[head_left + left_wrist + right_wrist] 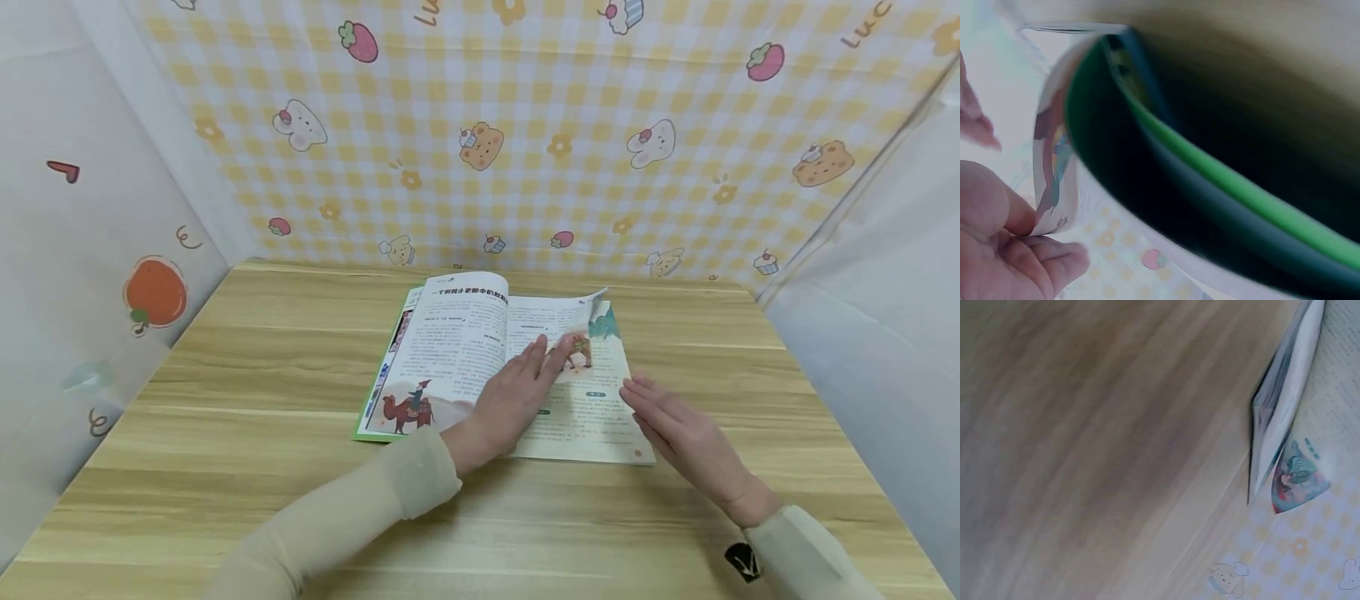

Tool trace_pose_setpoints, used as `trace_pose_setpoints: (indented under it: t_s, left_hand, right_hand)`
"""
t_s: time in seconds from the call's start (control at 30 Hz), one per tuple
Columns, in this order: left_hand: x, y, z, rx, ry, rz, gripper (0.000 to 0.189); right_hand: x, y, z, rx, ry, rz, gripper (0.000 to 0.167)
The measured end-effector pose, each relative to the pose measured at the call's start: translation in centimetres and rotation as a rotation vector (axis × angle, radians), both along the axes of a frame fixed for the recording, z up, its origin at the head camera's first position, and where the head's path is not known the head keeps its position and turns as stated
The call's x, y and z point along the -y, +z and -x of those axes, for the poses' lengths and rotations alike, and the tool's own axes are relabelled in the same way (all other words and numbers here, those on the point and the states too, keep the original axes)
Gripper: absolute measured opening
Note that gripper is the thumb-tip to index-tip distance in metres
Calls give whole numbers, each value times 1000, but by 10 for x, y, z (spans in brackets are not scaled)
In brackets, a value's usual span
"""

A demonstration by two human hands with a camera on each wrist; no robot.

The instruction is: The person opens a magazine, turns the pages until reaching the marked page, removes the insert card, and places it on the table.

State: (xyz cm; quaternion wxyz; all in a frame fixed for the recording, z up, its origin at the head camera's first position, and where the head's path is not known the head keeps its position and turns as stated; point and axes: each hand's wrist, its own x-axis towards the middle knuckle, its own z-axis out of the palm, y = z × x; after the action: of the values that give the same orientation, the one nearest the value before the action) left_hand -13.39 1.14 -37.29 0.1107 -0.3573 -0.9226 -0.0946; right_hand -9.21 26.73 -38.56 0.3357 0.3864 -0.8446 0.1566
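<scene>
A magazine with a green-edged cover (358, 437) lies open on the table. Across its right half my left hand (506, 404) reaches over a partly lifted page (534, 310) printed with a camel. In the left wrist view, the thumb and fingers (1063, 265) pinch that page's curled edge (1054, 181); the head view hides the thumb. My right hand (690, 433) rests its extended fingertips at the right edge of the cream page (592, 433) below. The right wrist view shows the magazine's page edges (1269, 412) but no hand.
The wood-grain table (225, 392) extends around the magazine. Behind it hangs a yellow checked cloth (420, 108) with cartoon prints. Pale cloth sides (67, 267) stand at left and right. A black mark (742, 562) shows beside the right sleeve.
</scene>
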Motion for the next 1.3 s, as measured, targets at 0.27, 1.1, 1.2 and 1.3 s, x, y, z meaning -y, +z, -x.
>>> trace_pose_setpoints:
  t_s: [0.27,1.1,1.2,1.3]
  left_hand:
    - [25,-8,9,152,117,81,90]
    - [56,-30,16,-61,182,438,55]
    - [57,-30,15,-48,187,459,51]
    - [57,-31,13,-26,193,453,48]
  right_hand:
    - [-8,-11,-3,283,-67,-183,41]
    - [-10,-18,-4,482,-66,-270,58]
    - [-10,-18,-4,510,-66,-280,56]
    - [-9,-18,-4,539,-62,-287,53]
